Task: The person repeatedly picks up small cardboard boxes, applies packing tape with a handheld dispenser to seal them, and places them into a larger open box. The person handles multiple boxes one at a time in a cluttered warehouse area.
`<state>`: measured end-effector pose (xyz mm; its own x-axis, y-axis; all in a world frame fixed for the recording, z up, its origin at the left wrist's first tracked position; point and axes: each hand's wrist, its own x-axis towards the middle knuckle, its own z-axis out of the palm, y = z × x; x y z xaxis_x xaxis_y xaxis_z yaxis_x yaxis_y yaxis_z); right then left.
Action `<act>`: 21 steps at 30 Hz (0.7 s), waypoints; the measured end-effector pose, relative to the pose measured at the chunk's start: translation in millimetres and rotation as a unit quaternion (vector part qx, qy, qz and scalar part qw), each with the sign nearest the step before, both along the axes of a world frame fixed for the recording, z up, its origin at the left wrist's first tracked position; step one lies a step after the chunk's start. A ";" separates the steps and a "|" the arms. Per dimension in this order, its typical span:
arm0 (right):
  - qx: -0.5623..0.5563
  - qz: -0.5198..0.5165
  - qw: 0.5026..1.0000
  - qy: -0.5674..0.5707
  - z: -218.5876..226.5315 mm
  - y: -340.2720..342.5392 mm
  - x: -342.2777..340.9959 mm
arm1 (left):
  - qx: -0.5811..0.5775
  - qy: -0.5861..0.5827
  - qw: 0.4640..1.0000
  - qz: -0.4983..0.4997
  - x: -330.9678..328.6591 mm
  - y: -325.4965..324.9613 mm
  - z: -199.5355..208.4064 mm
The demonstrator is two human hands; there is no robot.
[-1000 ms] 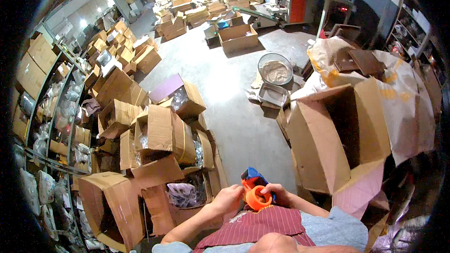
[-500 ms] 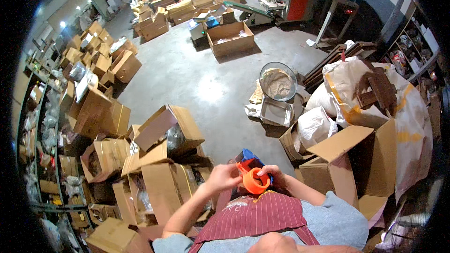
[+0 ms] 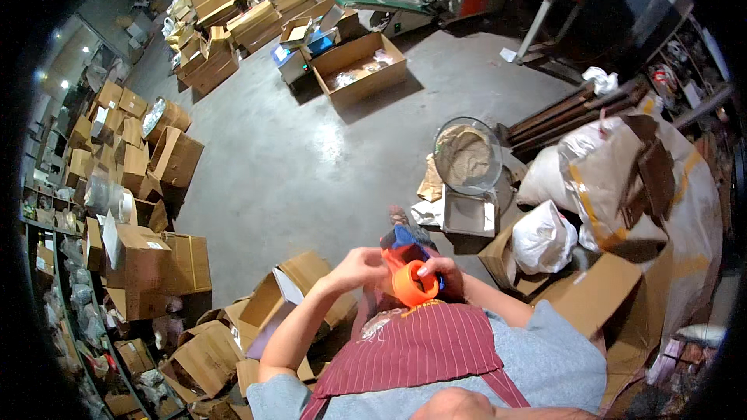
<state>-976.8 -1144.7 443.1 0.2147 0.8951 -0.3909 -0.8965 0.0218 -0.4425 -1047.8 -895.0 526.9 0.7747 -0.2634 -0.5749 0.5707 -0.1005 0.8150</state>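
Close in front of my striped maroon apron (image 3: 420,350), both hands are on a bright orange ring-shaped thing (image 3: 402,286) with a wide round opening and a red-orange part reaching up from it. My left hand (image 3: 359,269) is closed at its left side, fingers pinched by the red-orange part. My right hand (image 3: 449,272) is wrapped round its right side, the thumb lying at the ring's rim. A blue piece (image 3: 405,236) shows just beyond the orange thing; whether the two are joined I cannot tell.
Open cardboard boxes (image 3: 206,358) crowd the left, beside a packed shelf (image 3: 74,327). A round glass-like bowl (image 3: 496,163) and a grey tray (image 3: 469,214) stand ahead right, near white sacks (image 3: 545,237). Farther off are a wide carton (image 3: 362,82) and a work table (image 3: 537,27).
The whole view has shifted and turned, with the left boxes and the far carton now lying farther left. Both hands keep hold of the orange thing in front of the apron.
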 end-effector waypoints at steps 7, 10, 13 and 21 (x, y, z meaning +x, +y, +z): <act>-0.030 0.081 0.993 0.075 10.9 123.2 160.1 | -0.069 0.003 0.982 0.178 120.4 118.5 9.4; 0.040 0.120 0.980 0.155 52.5 175.6 223.4 | -0.130 0.013 0.969 0.210 156.3 154.1 20.8; 0.015 0.115 0.984 0.137 52.7 223.6 263.1 | -0.087 -0.007 0.973 0.212 190.3 191.9 19.0; 0.008 0.146 0.984 0.104 27.7 363.9 366.4 | 0.019 -0.039 0.990 0.138 299.6 345.9 15.5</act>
